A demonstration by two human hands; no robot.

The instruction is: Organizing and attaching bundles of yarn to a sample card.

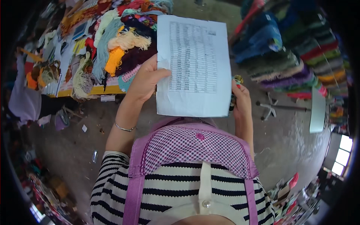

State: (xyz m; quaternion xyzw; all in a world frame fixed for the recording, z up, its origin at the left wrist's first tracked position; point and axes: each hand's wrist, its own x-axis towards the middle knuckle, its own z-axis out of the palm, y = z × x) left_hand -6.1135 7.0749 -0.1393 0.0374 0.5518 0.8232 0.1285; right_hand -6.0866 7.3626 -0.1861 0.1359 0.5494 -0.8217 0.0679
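A white paper sheet (195,103), printed with a table of rows and columns, is held up before my chest. My left hand (149,78) is closed on its left edge, thumb on the front and fingers out of sight behind. At the right edge, my right hand (242,100) is closed around a small multicoloured bundle (237,78) that looks like yarn. The paper hides much of this bundle. Whether the right fingers also pinch the sheet I cannot tell.
At the far left, a table (108,89) is heaped with yarn skeins (129,40) in many colours. Hanging yarn hanks (300,56) fill the right side. A wheeled stand base (268,107) rests on the floor beneath them. More coloured yarn (296,198) lies at lower right.
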